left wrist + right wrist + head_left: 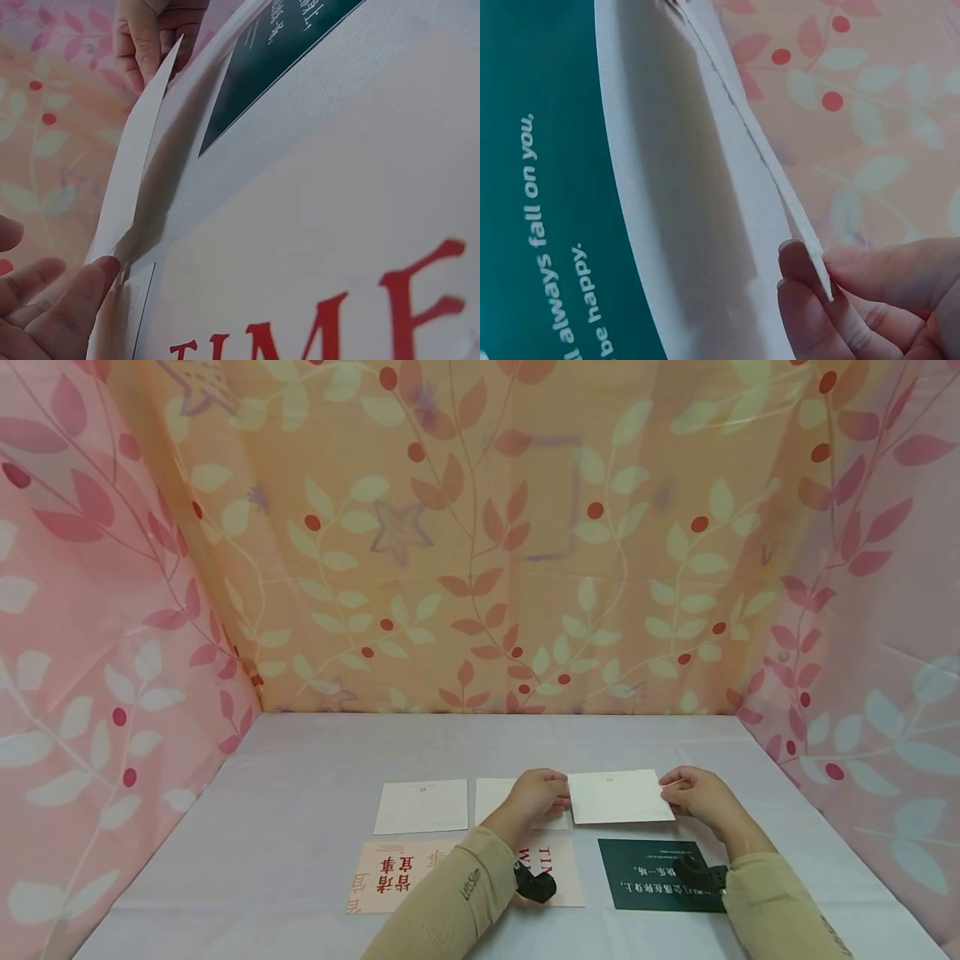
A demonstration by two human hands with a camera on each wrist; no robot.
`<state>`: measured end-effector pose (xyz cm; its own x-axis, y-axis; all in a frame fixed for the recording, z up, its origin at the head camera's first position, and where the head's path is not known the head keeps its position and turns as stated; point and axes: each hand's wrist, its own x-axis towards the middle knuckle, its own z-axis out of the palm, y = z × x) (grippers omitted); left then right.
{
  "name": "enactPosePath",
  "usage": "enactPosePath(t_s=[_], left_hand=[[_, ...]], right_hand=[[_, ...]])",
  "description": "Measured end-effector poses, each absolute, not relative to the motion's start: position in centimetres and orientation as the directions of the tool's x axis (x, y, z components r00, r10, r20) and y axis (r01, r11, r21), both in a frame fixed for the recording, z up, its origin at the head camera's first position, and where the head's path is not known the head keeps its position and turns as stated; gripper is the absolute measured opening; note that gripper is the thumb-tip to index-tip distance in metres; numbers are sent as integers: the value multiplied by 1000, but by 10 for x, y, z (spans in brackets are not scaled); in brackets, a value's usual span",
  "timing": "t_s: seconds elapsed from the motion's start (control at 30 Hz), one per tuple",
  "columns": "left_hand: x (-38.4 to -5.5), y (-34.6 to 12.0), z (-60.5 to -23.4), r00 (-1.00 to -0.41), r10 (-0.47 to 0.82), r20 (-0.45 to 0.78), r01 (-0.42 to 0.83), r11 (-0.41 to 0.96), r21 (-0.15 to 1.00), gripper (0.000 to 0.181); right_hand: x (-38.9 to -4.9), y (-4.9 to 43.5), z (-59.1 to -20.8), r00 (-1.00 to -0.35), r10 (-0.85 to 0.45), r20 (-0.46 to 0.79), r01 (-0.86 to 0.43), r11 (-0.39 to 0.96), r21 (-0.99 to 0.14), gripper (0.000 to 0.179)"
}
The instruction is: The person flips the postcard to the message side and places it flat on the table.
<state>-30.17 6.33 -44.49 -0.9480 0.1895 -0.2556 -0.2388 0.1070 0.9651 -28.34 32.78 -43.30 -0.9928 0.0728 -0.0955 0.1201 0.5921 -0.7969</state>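
Note:
A white postcard (621,797), its pale back showing, is raised at a tilt off the table between both hands. My right hand (701,797) pinches its right end between thumb and fingers, as the right wrist view shows. At the left end, my left hand (534,797) holds the card's edge by the fingertips. Beneath the left hand lies a second white card (491,793), partly covered. Further left rests another white card (420,807). Nearer me are a peach card (405,877) with red characters, a pale card (566,877) with red letters and a dark green card (645,877).
A white cloth covers the table (247,860). Patterned curtains stand behind it (480,568) and along both sides. Black straps (535,885) circle the wrists, and beige sleeves (450,893) overlap the front row of cards.

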Motion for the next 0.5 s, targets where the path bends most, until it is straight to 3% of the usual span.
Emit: enactPosePath(t_s=[0.5], left_hand=[[-302, 67, -447, -935, 252, -250, -215, 159, 964, 19]], right_hand=[[-285, 330, -434, -977, 101, -187, 209, 625, -752, 27]])
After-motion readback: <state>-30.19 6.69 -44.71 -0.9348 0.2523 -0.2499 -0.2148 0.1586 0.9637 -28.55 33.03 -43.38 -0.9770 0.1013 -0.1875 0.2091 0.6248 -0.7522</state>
